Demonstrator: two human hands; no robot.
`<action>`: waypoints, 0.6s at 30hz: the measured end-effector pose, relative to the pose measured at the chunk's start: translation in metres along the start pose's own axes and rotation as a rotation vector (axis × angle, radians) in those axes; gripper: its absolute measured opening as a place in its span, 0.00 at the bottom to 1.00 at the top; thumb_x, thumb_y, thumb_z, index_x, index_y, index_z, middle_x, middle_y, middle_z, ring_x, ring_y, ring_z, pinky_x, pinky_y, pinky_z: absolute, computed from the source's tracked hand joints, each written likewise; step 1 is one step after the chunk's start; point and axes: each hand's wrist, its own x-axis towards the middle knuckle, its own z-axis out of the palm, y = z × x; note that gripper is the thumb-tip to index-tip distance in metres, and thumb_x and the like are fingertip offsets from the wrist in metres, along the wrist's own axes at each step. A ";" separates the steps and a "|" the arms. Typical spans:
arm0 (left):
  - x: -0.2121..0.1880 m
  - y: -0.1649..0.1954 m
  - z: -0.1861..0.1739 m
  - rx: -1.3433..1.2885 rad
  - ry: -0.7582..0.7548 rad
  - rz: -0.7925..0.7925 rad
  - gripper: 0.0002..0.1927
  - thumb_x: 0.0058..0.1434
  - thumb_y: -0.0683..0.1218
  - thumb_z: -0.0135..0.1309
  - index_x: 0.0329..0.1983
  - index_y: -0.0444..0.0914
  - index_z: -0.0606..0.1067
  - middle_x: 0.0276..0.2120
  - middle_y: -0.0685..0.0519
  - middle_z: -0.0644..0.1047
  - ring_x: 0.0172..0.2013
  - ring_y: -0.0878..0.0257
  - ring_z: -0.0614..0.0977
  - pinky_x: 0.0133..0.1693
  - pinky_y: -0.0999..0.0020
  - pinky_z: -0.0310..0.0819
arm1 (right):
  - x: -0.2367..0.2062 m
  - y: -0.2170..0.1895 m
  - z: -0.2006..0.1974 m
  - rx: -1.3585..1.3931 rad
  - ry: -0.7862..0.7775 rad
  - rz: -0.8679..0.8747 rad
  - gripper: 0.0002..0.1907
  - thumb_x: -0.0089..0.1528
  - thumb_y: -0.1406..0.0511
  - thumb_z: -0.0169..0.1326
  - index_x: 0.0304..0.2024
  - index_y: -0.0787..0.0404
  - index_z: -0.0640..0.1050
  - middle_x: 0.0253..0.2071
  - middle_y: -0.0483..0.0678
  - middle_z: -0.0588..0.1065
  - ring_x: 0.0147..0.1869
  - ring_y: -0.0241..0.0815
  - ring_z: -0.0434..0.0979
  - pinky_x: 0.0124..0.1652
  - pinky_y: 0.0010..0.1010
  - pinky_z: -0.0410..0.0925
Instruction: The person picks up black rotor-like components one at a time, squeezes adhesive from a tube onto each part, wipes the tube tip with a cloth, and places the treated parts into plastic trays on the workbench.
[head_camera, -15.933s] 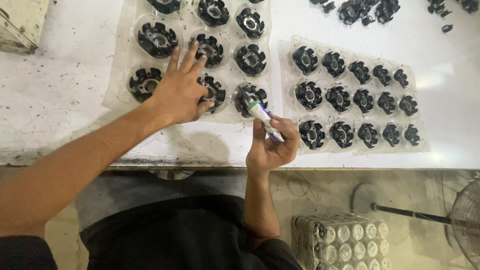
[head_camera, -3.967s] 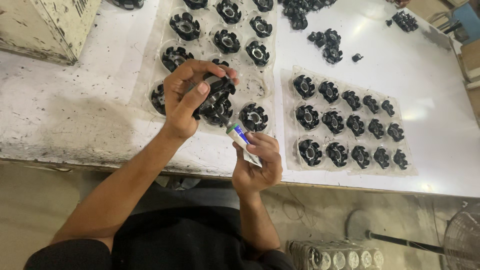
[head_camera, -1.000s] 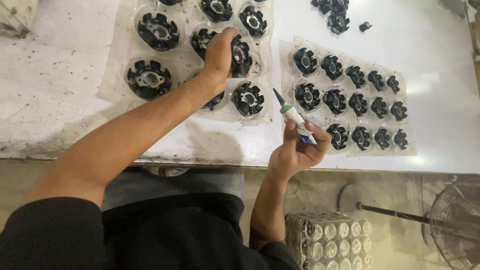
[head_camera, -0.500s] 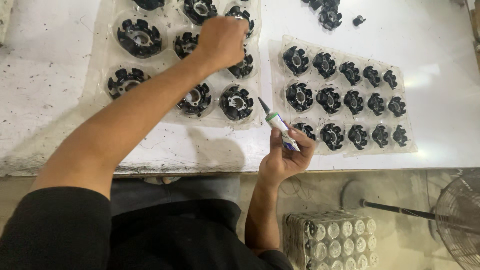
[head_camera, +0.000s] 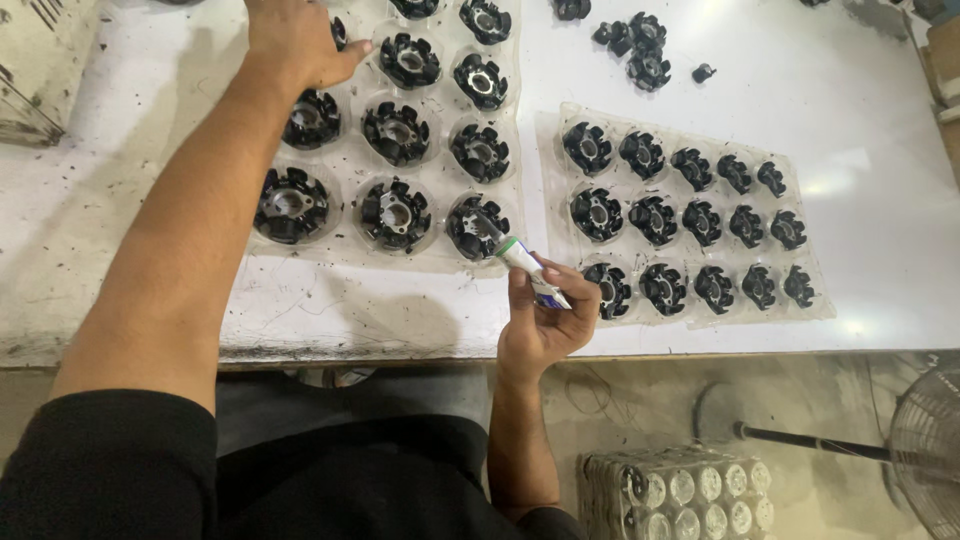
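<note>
Inspector A: Materials?

Inspector B: Black ribbed round parts (head_camera: 396, 214) sit in a clear moulded plastic tray (head_camera: 330, 262) on a scuffed white tabletop (head_camera: 880, 130).

Inspector A: The grips?

Inspector B: The right hand (head_camera: 541, 325) clenches a small white tube (head_camera: 530, 268) with a slim nozzle at the tabletop's near edge. The left hand (head_camera: 292, 40) rests on a part toward the far edge; whether it grasps, I cannot tell.

A worn white table (head_camera: 120, 210) carries two clear trays (head_camera: 545, 150) and loose black parts (head_camera: 640, 50).
</note>
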 end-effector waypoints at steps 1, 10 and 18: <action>-0.002 0.003 -0.002 0.043 -0.015 -0.017 0.42 0.66 0.75 0.49 0.49 0.30 0.81 0.57 0.33 0.75 0.62 0.39 0.70 0.60 0.33 0.55 | 0.000 -0.002 0.002 0.004 -0.003 0.007 0.16 0.61 0.79 0.62 0.45 0.64 0.71 0.49 0.52 0.74 0.57 0.43 0.79 0.53 0.27 0.74; -0.003 -0.004 -0.015 0.172 -0.086 -0.014 0.46 0.60 0.79 0.44 0.56 0.37 0.79 0.66 0.27 0.61 0.70 0.28 0.49 0.63 0.26 0.33 | -0.005 -0.020 0.012 0.044 -0.064 0.002 0.16 0.62 0.80 0.62 0.46 0.65 0.70 0.50 0.53 0.73 0.58 0.44 0.78 0.56 0.29 0.74; -0.028 -0.009 -0.054 -0.536 -0.176 -0.199 0.32 0.69 0.68 0.50 0.60 0.39 0.72 0.51 0.30 0.74 0.48 0.37 0.80 0.51 0.41 0.75 | 0.003 -0.018 0.003 0.067 -0.049 0.040 0.15 0.62 0.80 0.60 0.45 0.66 0.69 0.50 0.56 0.73 0.52 0.45 0.81 0.47 0.32 0.79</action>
